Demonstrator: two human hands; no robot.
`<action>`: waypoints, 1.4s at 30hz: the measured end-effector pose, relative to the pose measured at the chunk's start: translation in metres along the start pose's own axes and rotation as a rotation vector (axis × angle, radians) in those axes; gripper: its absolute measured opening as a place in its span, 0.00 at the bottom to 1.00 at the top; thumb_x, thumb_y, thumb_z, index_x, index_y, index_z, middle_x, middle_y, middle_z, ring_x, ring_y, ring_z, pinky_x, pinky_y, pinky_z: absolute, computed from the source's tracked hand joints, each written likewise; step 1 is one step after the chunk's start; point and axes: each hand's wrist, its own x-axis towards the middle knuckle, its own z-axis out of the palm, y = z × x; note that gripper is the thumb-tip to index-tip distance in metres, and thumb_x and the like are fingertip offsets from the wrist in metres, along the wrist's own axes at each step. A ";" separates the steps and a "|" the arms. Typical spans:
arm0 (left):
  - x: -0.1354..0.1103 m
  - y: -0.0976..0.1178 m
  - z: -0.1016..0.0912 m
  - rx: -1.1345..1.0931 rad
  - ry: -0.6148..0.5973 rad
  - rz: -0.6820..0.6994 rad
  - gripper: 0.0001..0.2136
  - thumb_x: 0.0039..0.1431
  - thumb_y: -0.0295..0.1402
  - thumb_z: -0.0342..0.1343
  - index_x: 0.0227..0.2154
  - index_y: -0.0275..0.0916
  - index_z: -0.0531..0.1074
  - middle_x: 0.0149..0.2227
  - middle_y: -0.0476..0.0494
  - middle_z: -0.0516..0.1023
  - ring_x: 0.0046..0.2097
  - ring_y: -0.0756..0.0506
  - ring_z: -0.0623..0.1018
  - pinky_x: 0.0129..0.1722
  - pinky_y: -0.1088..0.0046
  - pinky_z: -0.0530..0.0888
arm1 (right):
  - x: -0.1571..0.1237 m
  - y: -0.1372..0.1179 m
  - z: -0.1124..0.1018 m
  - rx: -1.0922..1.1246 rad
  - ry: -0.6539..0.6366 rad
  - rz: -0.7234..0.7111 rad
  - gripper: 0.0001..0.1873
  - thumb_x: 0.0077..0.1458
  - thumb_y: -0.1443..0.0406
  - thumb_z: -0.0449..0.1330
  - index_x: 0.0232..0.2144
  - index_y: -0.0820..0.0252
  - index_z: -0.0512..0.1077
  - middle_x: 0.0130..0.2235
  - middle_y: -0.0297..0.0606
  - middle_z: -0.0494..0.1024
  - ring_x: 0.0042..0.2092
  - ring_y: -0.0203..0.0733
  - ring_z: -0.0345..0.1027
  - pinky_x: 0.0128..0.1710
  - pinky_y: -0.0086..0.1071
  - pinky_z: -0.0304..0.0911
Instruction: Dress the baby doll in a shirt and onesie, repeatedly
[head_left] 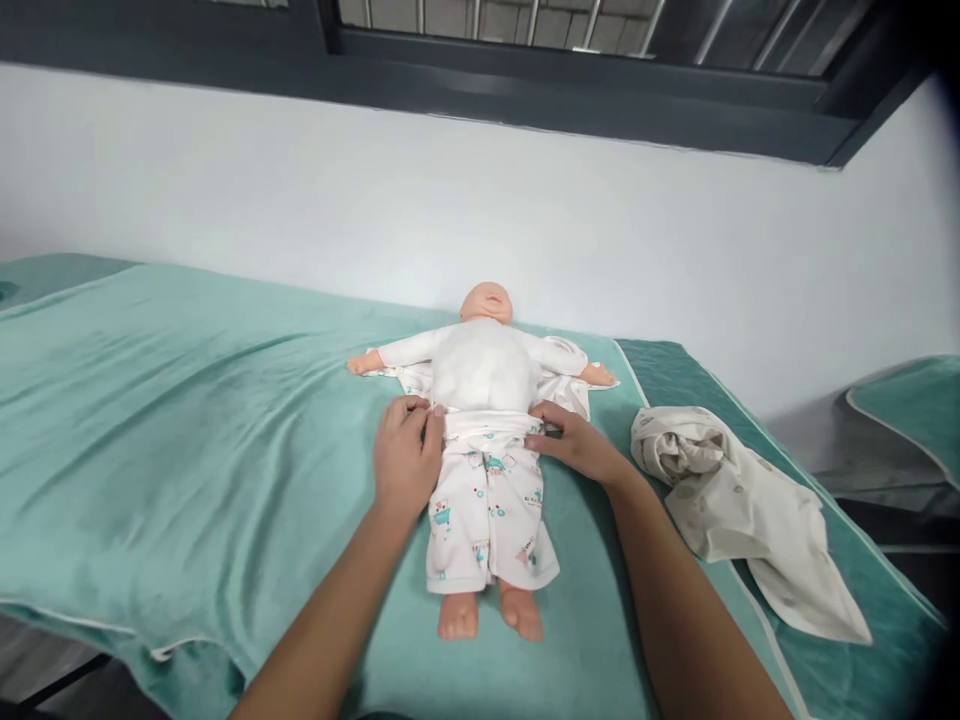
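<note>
A baby doll (486, 365) lies on its back with its arms stretched out sideways and its head toward the wall. White printed pants (487, 500) cover its legs down to the ankles, and the feet stick out. My left hand (409, 450) pinches the waistband at the doll's hip on the left. On the other side, my right hand (570, 440) has thumb and fingers closed on the waistband's edge. A printed shirt (566, 390) lies spread open beneath the doll's white cloth torso and arms.
A green sheet (187, 430) with some creases covers the bed. To the right, a crumpled cream cloth garment (757, 500) rests on a darker green strip (667, 365). Behind the bed stands a white wall (375, 200) below a dark window frame (525, 80).
</note>
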 end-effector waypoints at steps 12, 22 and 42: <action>0.017 0.000 0.019 -0.224 0.000 0.060 0.07 0.65 0.38 0.52 0.37 0.41 0.68 0.49 0.41 0.68 0.50 0.45 0.73 0.45 0.69 0.72 | 0.009 0.000 0.029 0.070 0.335 0.060 0.16 0.53 0.52 0.63 0.28 0.57 0.67 0.26 0.27 0.63 0.30 0.35 0.54 0.30 0.30 0.51; 0.042 -0.004 0.038 -0.231 -0.021 0.021 0.07 0.64 0.39 0.52 0.37 0.40 0.67 0.48 0.42 0.67 0.47 0.46 0.72 0.45 0.69 0.71 | 0.022 0.007 0.026 0.104 0.295 0.034 0.22 0.50 0.48 0.65 0.37 0.56 0.66 0.35 0.31 0.71 0.39 0.41 0.64 0.39 0.33 0.59; -0.020 0.007 0.003 -0.200 -0.220 0.041 0.19 0.56 0.40 0.61 0.49 0.43 0.65 0.49 0.45 0.68 0.51 0.44 0.71 0.50 0.67 0.69 | -0.100 -0.027 0.067 0.112 0.227 -0.009 0.37 0.46 0.48 0.68 0.54 0.55 0.62 0.51 0.40 0.71 0.50 0.48 0.66 0.49 0.40 0.63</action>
